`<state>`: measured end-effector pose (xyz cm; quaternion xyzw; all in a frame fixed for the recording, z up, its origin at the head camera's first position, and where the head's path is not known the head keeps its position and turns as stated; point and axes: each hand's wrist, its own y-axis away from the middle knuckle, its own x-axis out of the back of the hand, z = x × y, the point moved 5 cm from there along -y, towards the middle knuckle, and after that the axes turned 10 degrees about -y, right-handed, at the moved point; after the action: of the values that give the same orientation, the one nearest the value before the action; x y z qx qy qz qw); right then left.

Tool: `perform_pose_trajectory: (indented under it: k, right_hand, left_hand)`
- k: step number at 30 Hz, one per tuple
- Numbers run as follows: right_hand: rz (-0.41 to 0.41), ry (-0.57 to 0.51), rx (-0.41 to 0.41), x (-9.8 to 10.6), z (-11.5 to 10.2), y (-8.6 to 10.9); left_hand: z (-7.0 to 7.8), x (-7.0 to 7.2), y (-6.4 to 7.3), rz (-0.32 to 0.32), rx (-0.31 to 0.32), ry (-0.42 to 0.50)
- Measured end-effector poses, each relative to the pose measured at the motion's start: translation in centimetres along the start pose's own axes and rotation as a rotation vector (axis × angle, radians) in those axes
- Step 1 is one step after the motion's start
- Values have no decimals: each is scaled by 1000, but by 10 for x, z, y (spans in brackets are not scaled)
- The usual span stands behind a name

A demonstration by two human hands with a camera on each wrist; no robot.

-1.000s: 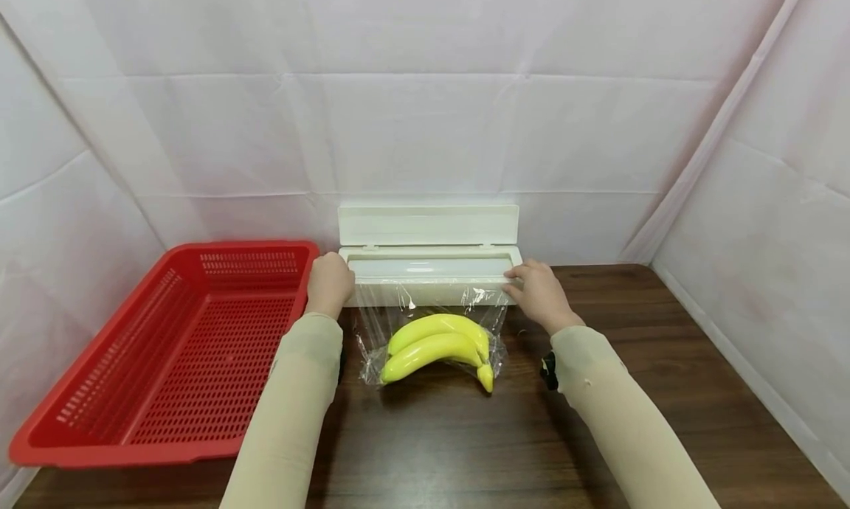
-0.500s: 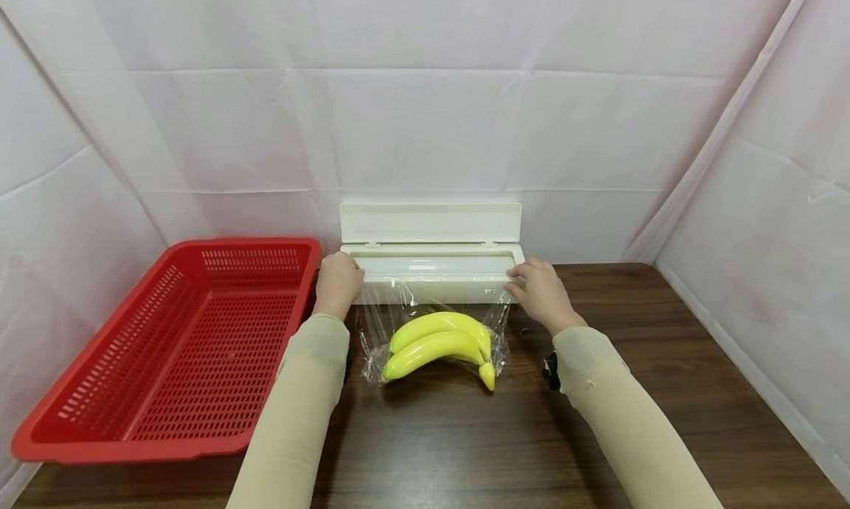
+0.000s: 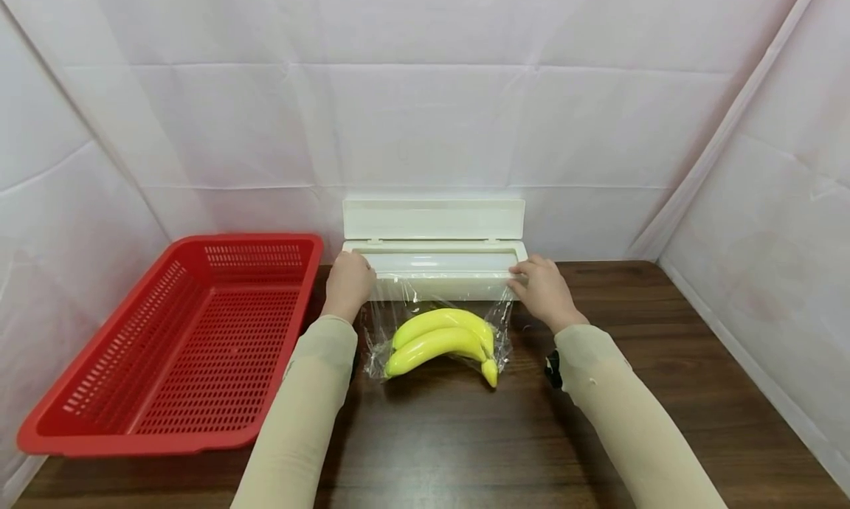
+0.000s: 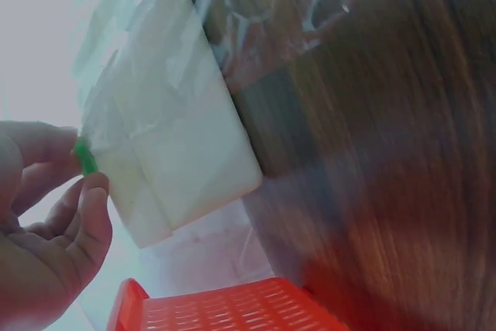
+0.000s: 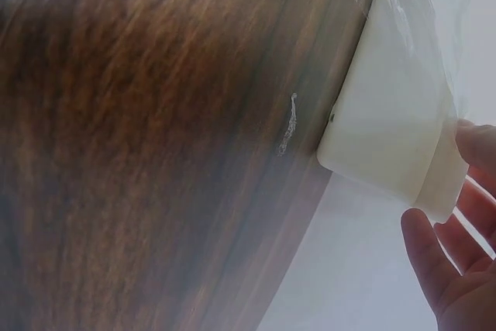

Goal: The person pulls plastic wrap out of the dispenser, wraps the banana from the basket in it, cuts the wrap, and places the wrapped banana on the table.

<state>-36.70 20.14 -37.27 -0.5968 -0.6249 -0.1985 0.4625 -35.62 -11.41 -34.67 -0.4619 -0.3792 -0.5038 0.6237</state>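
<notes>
A white cling film box (image 3: 445, 288) stands at the back of the table with its lid (image 3: 434, 219) raised and a roll of film inside. Clear cling film (image 4: 147, 91) runs over its front edge down to a bunch of yellow bananas (image 3: 443, 339), whose stem pokes out at the lower right. At the box's left part, my left hand (image 3: 350, 282) pinches a small green slider (image 4: 84, 156) on the top edge between thumb and fingers. My right hand (image 3: 541, 291) holds the right end of the box, thumb (image 5: 474, 145) on the front edge, fingers around the corner.
A red plastic basket (image 3: 299, 347) with slotted walls stands on the left, close to my left forearm. White cloth (image 3: 425, 125) hangs behind and at both sides. A small scrap of clear film (image 5: 289, 125) lies on the brown wooden table (image 3: 438, 450).
My left hand has slid to the right along the box's front edge, from its left corner inward. My right hand keeps its place at the right end. The bananas stay put.
</notes>
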Motion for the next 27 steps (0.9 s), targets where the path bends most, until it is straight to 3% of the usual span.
perform_pose_trajectory:
  k: [5, 17, 27]
  right_hand:
    - [-3, -10, -7, 0, 2, 1]
    - [4, -10, -3, -1, 2, 2]
    - [10, -13, 3, -2, 2, 1]
  left_hand:
    - [4, 0, 2, 4, -55, -23]
    - [4, -1, 5, -73, -75, -1]
    - [6, -3, 4, -42, -107, 13]
